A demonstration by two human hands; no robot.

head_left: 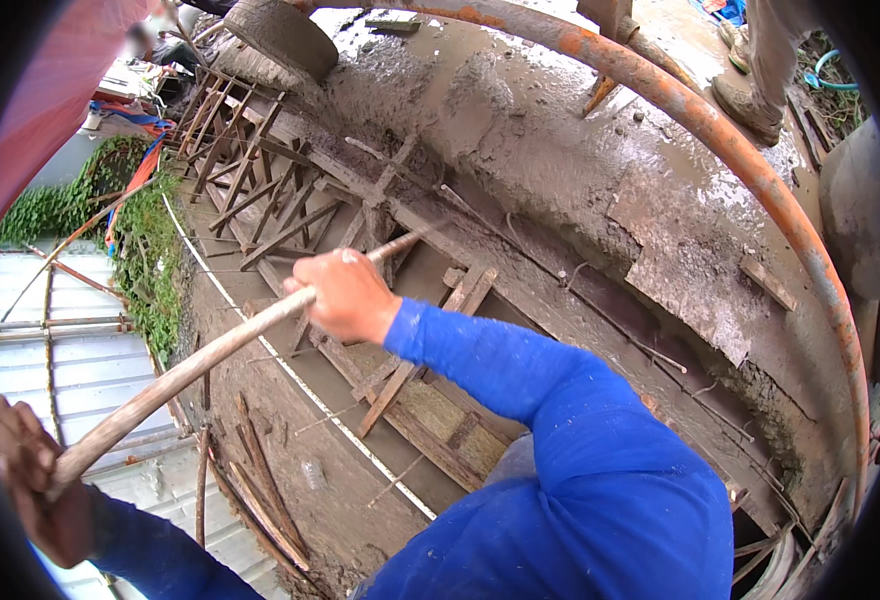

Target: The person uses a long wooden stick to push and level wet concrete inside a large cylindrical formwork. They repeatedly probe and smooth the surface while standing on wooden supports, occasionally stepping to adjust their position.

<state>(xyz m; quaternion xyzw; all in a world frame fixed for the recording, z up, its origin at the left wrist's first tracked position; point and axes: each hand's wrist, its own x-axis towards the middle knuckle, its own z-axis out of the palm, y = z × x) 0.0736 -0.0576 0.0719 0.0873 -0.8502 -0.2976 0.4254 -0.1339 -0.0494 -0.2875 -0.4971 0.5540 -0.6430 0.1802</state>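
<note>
The blue sleeve (pixel 560 400) leads to the right hand (pixel 345 293), clamped round the pole (pixel 190 372) slanting above the timbers (pixel 387 398); the left hand (pixel 55 515) meets its butt, grip unclear. Work seems underway, timbers up, wet mud (pixel 480 110) still rough.

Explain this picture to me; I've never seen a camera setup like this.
There is no machine here, just a person's bare hands. The single picture comes from a fisheye camera worn on the head, looking down, so straight edges bend near the rim. The right hand grips a long wooden pole partway along. The left hand is at the pole's near end; its exact grip is unclear. Around them are muddy ground, wooden framing, loose sticks and a curved orange pipe.
</note>
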